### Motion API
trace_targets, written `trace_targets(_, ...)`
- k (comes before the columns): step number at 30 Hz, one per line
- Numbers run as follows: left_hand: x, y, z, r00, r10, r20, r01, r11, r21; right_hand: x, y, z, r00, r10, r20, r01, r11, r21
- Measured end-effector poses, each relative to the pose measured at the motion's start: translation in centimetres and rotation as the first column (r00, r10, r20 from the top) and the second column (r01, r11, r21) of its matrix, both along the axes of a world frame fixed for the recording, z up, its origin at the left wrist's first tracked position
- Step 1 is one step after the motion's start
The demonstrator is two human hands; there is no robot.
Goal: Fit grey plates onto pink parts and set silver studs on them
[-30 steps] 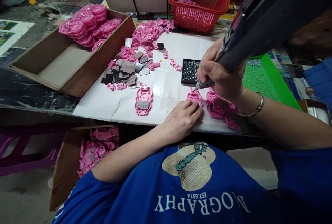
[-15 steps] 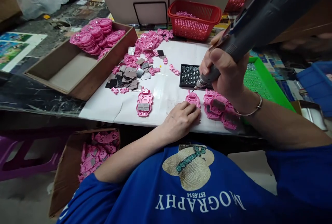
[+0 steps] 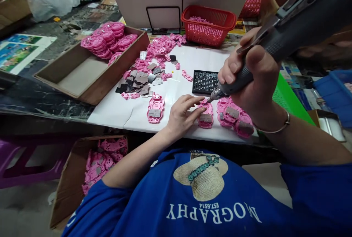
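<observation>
Our left hand (image 3: 180, 114) has moved off the pink case (image 3: 209, 109) on the table, thumb and finger now apart at its upper left, so its grey plate (image 3: 205, 118) shows, while our right hand (image 3: 260, 77) wraps the power screwdriver (image 3: 297, 22), tip near the case's top.

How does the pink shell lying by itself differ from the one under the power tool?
The lone shell lies untouched, while the worked shell has the left hand and the tip of the power tool at its upper part. The lone shell's plate looks silvery; the worked shell's looks duller and browner. Both shells are pink and lie with their plates toward the person.
</observation>
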State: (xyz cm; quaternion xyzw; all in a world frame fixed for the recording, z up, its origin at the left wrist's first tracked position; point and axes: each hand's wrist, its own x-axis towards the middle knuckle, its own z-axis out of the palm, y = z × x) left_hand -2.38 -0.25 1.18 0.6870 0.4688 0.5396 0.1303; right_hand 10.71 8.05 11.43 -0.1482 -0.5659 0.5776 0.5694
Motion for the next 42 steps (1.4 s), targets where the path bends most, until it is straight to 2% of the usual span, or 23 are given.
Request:
trace_targets(6,-0.1,0.3,-0.5,1.000,-0.012,0.001,0.012,0.999,0.043,-0.2,-0.8,0.1,1.000,-0.008,-0.010,0.007,1.000,-0.027)
trace_targets(11,-0.1,0.2,-0.2,1.000,-0.024,0.004,0.024,1.000,-0.007,-0.1,-0.8,0.1,1.000,0.018,-0.003,-0.018,1.000,-0.020)
trace_targets(17,-0.1,0.2,-0.6,0.999,-0.050,-0.012,0.049,0.996,-0.080,-0.1,-1.0,0.0,0.999,-0.021,-0.042,0.018,0.998,-0.067)
trace_targets(23,-0.1,0.2,-0.5,0.995,-0.017,-0.103,0.021,0.999,0.036,0.1,-0.9,0.1,0.999,0.018,-0.048,-0.021,0.999,-0.048)
trace_targets(26,0.0,0.2,-0.3,0.997,-0.007,-0.073,0.011,0.998,0.062,0.2,-1.0,0.1,0.998,0.028,-0.058,-0.030,0.999,-0.039)
trace_targets(34,0.4,0.0,0.1,0.999,-0.013,0.052,0.014,1.000,-0.013,0.2,-1.5,0.7,0.998,0.005,-0.057,-0.009,0.998,-0.069)
trace_targets(42,0.2,0.0,-0.1,0.999,-0.050,0.004,0.050,0.998,-0.041,0.2,-1.4,0.7,0.998,0.001,-0.063,-0.005,0.998,-0.064)
